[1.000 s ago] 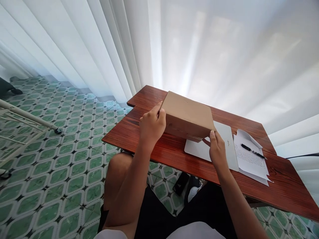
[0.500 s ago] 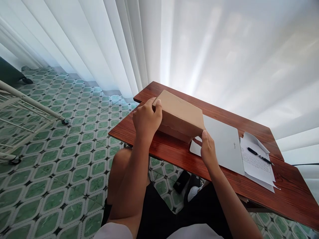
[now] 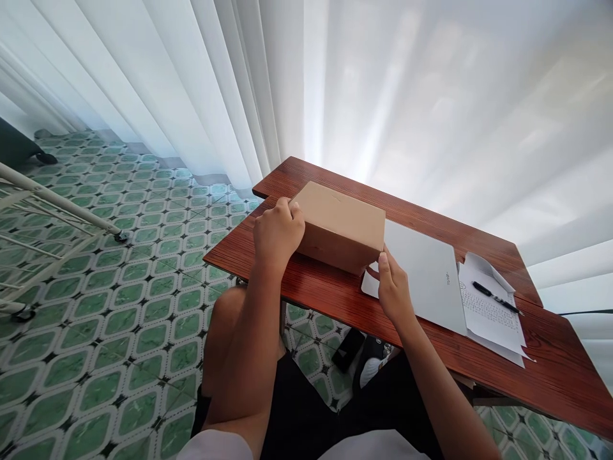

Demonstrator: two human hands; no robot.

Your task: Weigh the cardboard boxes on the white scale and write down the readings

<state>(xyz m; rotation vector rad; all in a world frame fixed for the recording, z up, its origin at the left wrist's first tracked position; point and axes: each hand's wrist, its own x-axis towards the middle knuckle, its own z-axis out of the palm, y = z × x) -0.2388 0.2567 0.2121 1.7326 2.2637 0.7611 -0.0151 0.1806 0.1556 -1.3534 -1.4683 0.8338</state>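
Note:
A closed brown cardboard box is on the left part of the reddish wooden table. My left hand grips its left end, with the fingers curled over the edge. At the box's near right corner, my right hand holds on with its thumb and fingers; some fingertips are hidden behind the corner. The box partly covers the silver laptop, which lies shut just right of it.
To the right of the laptop lie written papers with a black pen on top. White curtains hang behind the table. A wheeled white metal rack stands at left on green tiles. Below the table are a dark phone-like object and a shoe.
The box has tilted back and lowered toward the tabletop, with both hands still on it. My left hand has moved down slightly. The view has shifted a little.

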